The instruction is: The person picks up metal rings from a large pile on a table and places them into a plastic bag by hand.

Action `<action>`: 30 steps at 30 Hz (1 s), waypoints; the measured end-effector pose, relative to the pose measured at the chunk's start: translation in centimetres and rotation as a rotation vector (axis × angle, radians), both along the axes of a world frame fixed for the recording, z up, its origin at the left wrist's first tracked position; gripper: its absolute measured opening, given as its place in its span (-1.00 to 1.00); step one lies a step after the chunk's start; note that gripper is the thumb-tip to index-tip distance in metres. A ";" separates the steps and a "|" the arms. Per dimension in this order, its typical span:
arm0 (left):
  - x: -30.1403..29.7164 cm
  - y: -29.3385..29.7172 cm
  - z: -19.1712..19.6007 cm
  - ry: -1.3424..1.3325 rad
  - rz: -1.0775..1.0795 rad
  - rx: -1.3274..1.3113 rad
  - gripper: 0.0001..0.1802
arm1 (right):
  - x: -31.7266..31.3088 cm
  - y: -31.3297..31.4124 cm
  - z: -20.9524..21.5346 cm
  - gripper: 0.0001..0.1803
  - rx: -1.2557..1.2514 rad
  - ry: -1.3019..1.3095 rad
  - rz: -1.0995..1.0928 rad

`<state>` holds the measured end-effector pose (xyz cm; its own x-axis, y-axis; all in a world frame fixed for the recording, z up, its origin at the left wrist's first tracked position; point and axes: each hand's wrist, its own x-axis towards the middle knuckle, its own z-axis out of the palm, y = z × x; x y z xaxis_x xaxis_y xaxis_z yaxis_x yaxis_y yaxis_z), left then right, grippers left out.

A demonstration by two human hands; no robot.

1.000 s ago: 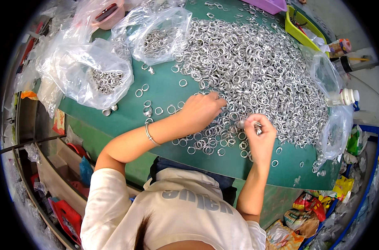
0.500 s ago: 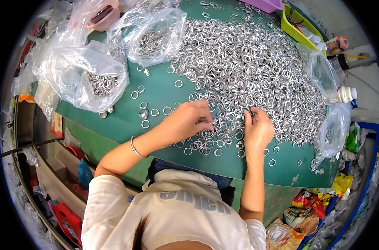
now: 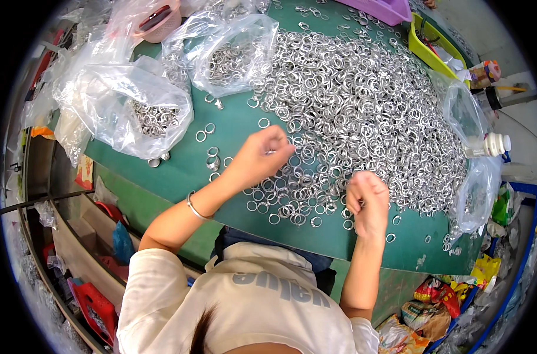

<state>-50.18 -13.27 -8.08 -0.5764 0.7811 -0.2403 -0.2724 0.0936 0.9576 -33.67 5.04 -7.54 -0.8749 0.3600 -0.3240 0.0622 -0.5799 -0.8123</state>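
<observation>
A wide heap of silver finger rings (image 3: 363, 112) covers much of the green table top (image 3: 174, 177). Over a looser patch of rings (image 3: 295, 192) at the heap's near left side is my left hand (image 3: 261, 154), its fingers curled closed. A silver glint between them looks like a ring. My right hand (image 3: 369, 200) hovers at the near edge of the heap, fingers bent inward and slightly blurred; whatever they hold is hidden. On my left wrist is a silver bangle (image 3: 195, 206).
Clear plastic bags with rings, one at left (image 3: 127, 112) and one at the heap's far left (image 3: 233, 59), lie open. A pink basket (image 3: 161, 26), a purple tray (image 3: 380, 9) and a yellow-green tray (image 3: 434, 50) stand behind. At right are a white bottle (image 3: 493, 144) and another bag (image 3: 480, 194).
My left hand has lifted away from the loose rings, up and to the left. My right hand has drawn back toward me, its fingers curling. The whole view has shifted slightly.
</observation>
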 end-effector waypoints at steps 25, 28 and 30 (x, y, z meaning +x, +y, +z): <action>1.7 -3.4 0.2 -0.692 0.049 0.172 -0.83 | -3.6 -3.1 1.1 -0.90 1.541 -0.415 0.002; 3.3 -2.3 1.1 -0.457 0.073 0.050 -0.87 | -4.0 -3.3 1.0 -0.91 1.647 -0.354 0.116; 3.2 -2.8 0.4 -0.347 0.022 0.058 -0.86 | -3.6 -3.2 0.9 -0.90 1.686 -0.336 0.153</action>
